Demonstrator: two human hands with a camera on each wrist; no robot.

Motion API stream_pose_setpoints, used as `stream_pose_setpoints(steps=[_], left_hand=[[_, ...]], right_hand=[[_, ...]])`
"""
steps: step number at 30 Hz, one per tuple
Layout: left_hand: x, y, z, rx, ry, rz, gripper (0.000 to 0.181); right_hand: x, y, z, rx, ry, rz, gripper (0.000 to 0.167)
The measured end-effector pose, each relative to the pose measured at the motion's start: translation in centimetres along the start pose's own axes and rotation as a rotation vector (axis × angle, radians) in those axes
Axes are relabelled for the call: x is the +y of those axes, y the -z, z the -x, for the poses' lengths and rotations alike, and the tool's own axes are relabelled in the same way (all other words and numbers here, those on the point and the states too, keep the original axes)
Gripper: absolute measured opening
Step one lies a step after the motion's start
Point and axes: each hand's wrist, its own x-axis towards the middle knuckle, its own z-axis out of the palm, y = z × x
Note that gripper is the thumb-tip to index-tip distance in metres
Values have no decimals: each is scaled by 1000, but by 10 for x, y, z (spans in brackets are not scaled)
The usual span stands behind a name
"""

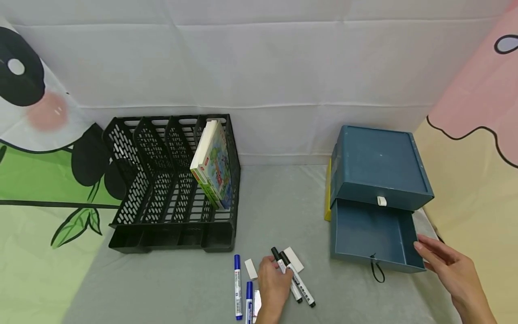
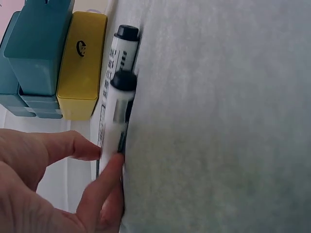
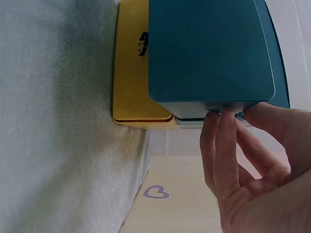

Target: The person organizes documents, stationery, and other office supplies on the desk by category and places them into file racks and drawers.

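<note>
On the grey cloth, my left hand [image 1: 275, 283] pinches a black-capped white marker [image 2: 116, 107] between thumb and fingers. Right beside it lies a second black-capped marker [image 1: 297, 279]. At the right, my right hand [image 1: 449, 265] touches the side wall of the pulled-out lower drawer [image 1: 376, 229] with its fingertips, fingers fairly straight. That drawer has a dark loop [image 1: 378, 270] at its front and belongs to a blue two-drawer box [image 1: 380, 157]. The upper drawer is closed, with a white tab [image 1: 381, 201].
Blue markers [image 1: 237, 288] and white blocks [image 1: 251, 269] lie around the left hand. A black mesh organizer [image 1: 162, 238] stands at the back left with books [image 1: 216, 166] in its rightmost slot. A yellow box [image 2: 80, 63] sits against the blue box.
</note>
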Motion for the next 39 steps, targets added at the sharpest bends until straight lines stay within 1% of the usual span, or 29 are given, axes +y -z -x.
stream_pose_setpoints(steps=[3, 6, 8, 10, 13, 18, 25, 28, 32, 36, 39], left_hand=[[2, -3, 2, 21, -17, -53, 47], [4, -5, 3, 31, -28, -82, 46], [4, -5, 4, 29, -20, -82, 47], [4, -5, 3, 24, -12, -56, 48], [1, -3, 0, -8, 14, 15, 50], [-1, 3, -4, -76, 57, 154, 42], [2, 10, -7, -140, 108, 276, 42], [4, 10, -8, -188, 139, 371, 41], [9, 11, -10, -253, 200, 522, 43], [14, 11, -13, -283, 225, 578, 45], [18, 12, -15, -299, 218, 604, 45]], right_hand=[[-1, -1, 0, 1, 2, 3, 68], [-2, -1, 1, 3, 11, 6, 69], [-2, -1, 1, 7, 18, 10, 69], [-2, -1, 1, 11, 20, 8, 69], [-2, -1, 1, 17, 22, 19, 70], [-3, -1, 2, 12, 19, 8, 69], [-2, 0, 1, 2, 7, -7, 67], [0, 0, 1, -1, 12, -3, 67], [0, 0, 1, -3, 0, 2, 70], [1, -1, -1, -3, -13, 12, 74], [1, -1, -1, 0, -12, 17, 74]])
